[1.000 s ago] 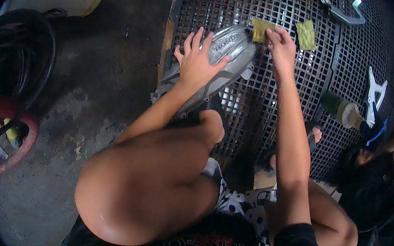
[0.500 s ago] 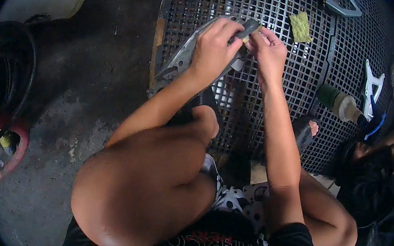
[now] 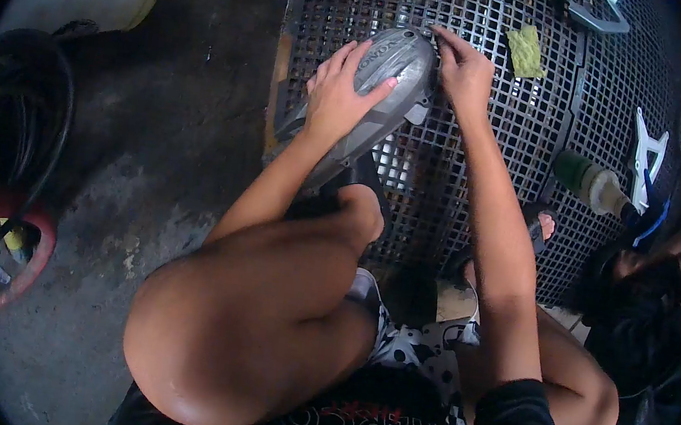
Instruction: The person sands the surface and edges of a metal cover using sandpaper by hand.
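left hand (image 3: 338,99), fingers spread, rests on the gray cover (image 3: 410,78) atop the black grate (image 3: 420,188); right hand (image 3: 465,77), fingers bunched beside the cover's far end, holding indeterminate; bottle (image 3: 589,182) at right, contents indistinct.

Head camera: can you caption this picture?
Left hand on a grey cover, right hand close beside it, over a grate.
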`<state>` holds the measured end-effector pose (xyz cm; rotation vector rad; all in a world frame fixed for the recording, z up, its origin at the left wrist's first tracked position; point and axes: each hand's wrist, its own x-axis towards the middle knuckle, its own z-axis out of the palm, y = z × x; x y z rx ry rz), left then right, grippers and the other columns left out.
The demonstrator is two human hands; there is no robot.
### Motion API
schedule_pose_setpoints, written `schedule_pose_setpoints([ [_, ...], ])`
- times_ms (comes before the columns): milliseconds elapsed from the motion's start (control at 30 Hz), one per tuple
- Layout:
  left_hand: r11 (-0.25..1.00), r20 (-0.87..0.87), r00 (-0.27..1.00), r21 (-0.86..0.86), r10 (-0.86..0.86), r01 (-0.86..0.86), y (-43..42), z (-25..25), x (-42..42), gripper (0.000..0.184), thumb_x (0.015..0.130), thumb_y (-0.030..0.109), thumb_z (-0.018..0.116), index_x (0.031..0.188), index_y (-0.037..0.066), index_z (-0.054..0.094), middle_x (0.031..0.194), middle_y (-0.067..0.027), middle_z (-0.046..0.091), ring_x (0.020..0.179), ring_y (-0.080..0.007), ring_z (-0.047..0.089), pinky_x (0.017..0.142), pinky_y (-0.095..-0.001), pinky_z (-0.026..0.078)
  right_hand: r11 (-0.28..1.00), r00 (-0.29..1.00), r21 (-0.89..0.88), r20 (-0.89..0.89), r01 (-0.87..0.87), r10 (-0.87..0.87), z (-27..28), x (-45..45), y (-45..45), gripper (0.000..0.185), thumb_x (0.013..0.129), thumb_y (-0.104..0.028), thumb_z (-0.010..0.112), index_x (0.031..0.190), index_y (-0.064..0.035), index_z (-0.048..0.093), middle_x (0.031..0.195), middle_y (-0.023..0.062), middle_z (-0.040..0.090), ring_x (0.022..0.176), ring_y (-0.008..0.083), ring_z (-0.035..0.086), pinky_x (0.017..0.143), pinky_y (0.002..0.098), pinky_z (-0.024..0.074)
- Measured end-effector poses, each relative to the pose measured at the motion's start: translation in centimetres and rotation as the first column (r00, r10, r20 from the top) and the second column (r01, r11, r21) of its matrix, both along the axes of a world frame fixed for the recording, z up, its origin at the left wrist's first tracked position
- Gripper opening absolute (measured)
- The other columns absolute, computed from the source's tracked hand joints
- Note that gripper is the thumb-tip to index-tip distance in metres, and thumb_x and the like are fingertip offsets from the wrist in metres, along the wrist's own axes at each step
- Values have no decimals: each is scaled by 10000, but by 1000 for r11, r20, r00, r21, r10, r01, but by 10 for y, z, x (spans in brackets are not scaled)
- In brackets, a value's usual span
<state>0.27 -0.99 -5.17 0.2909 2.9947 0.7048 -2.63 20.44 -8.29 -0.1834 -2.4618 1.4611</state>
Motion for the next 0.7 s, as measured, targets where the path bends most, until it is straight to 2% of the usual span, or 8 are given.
schedule_pose_setpoints([
  [67,998,48,998,-37,43,-41,4,-6,3,900,806,680,720,1529,208,466,1542,-128,475,1379,-377,464,1089,-582,370,993,996,71,-3,-93,94,-4,0,0,315,890,-34,665,1172,-136,762,1066,179,744,909,340,745,811,383,595],
  [133,996,29,999,-85,18,-15,11,-4,6,974,754,720,735,1541,222,448,1556,-140,452,1380,-392,457,1080,-608,361,972,992,198,-12,-124,129,-10,7,0,329,912,-44,676,1205,-169,756,1127,138,750,970,281,757,839,336,585],
  [267,983,-21,999,-184,-32,27,20,-4,9,1134,637,807,756,1556,232,422,1580,-167,412,1387,-417,436,1060,-654,342,975,980,140,-78,-172,184,-20,33,10,385,883,22,666,1227,-133,742,1208,130,726,1088,291,718,909,346,585],
  [333,981,-25,999,-189,-38,32,21,-7,11,1144,635,815,748,1560,228,416,1587,-157,403,1392,-413,425,1057,-657,336,982,982,125,-104,-142,155,-13,34,6,377,898,-12,665,1238,-157,741,1146,128,748,1014,286,747,859,339,591],
  [433,980,-45,998,-198,-36,26,23,-7,9,1142,636,817,744,1555,221,422,1581,-156,408,1389,-407,427,1060,-656,331,969,964,248,262,-20,-47,-10,14,-2,281,949,-119,661,1200,-192,765,965,141,774,802,257,760,740,295,568],
  [533,977,-8,1000,-211,-24,22,23,-3,10,1134,635,809,752,1548,217,430,1574,-150,416,1393,-402,425,1057,-653,333,999,997,48,75,9,-12,-36,-2,2,223,905,-130,698,1106,-156,792,917,187,740,758,351,731,712,375,578],
  [600,982,-8,1000,-190,-14,12,24,-2,9,1116,645,802,753,1541,216,437,1572,-144,418,1397,-396,422,1059,-652,332,999,999,28,-41,-21,22,-44,-4,13,198,916,-154,720,1102,-124,784,890,167,757,746,294,740,736,351,573],
  [700,982,-35,999,-187,-18,11,22,-8,10,1102,656,792,754,1542,220,435,1574,-141,415,1400,-393,419,1060,-650,334,977,973,-156,198,148,-116,-46,1,30,245,939,-179,755,1142,-43,742,922,97,776,815,126,712,763,289,553],
])
